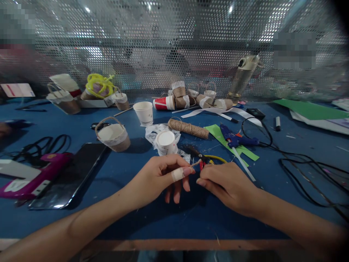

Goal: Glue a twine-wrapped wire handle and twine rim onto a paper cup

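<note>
My left hand (166,178), with a light bandage around its thumb, pinches a short piece of twine (195,163) between thumb and fingertips. My right hand (229,183) is closed just to the right of it, by the twine's far end. A small red piece (201,165) shows at the right fingers; whether it is held is unclear, and the inside of that hand is hidden. Behind the hands lie scissors (216,158) with a yellow handle. A paper cup (166,142), bottom up, stands on white lace (151,131) beyond my left hand.
Beyond are a twine roll (188,128), a blue glue gun (237,139) on green paper (248,153), and a twine-wrapped cup basket (117,140). Black cables (297,182) loop at right. A phone (73,174) and purple glue gun (40,174) lie left. Perforated metal (136,47) closes the back.
</note>
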Demonstrator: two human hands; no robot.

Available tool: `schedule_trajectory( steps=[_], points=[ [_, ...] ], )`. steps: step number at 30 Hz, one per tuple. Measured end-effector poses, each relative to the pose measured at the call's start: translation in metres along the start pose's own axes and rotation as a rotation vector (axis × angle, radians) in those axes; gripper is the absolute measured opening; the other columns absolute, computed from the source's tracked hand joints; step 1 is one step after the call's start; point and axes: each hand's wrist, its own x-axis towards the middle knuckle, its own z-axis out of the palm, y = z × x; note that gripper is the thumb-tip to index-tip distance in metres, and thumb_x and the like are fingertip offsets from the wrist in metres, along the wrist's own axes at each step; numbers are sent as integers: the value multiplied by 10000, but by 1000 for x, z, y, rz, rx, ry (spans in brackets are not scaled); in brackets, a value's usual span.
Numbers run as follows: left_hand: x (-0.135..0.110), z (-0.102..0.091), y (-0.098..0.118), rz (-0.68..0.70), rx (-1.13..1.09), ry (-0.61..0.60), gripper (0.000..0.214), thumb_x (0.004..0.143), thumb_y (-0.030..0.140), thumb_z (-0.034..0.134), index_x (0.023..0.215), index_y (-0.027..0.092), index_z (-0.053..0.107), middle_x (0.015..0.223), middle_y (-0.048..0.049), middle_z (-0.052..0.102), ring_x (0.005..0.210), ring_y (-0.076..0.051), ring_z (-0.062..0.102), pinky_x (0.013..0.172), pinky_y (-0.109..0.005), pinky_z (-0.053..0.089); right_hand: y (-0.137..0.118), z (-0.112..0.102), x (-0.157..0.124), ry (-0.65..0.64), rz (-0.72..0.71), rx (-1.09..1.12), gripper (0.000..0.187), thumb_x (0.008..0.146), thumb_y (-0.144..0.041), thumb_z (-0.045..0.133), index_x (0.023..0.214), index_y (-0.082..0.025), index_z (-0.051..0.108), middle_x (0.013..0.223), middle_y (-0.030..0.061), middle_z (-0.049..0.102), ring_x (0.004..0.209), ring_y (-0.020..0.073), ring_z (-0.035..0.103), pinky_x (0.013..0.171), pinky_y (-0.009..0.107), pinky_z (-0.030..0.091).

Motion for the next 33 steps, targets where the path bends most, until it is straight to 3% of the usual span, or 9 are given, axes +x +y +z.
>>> schedule_trajectory(
  steps=[4,11,14,17,23,28,33],
  points=[
    [0,0,1,-2,3,2,206,940,353,611,888,156,647,700,18,702,468,-69,640,399,-117,497,0,2,1,-10,-6,-61,410,1057,-377,344,757,-199,559,606,-24,569,533,117,507,537,275,293],
    [0,0,0,0,10,-12,199,946,343,606,889,158,650,705,20,698,473,-63,638,405,-113,495,4,3,-1,49,-18,0,482,1015,-449,460,607,-192,465,528,-48,489,485,87,451,510,271,267],
    [-1,0,0,0,5,-10,198,940,341,614,875,156,646,702,15,701,469,-67,636,402,-118,494,2,1,0,56,69,88,363,917,-508,614,736,-196,576,606,-48,568,520,84,505,524,234,331],
    [-1,0,0,1,7,-1,210,940,346,611,863,153,641,706,9,702,468,-71,635,405,-127,499,1,0,2,58,118,118,249,897,-444,668,916,-198,630,701,-37,631,537,82,527,535,214,375],
    [0,0,1,8,7,-5,200,936,336,613,860,153,641,710,9,701,470,-79,641,401,-138,498,-1,-2,1,126,76,134,128,966,-283,583,880,-204,635,690,-37,627,545,80,527,548,209,376],
    [0,0,0,3,7,-3,204,935,346,616,872,153,641,698,10,700,467,-75,636,398,-130,492,-2,-4,1,109,26,128,223,994,-270,514,795,-202,590,648,-41,580,577,89,514,572,218,361],
    [0,1,0,-7,20,-3,205,935,348,616,873,154,640,691,14,695,469,-71,636,402,-122,490,-3,-5,2,106,-4,45,416,1008,-284,442,601,-197,455,523,-51,459,472,82,414,504,258,275]
  ],
)
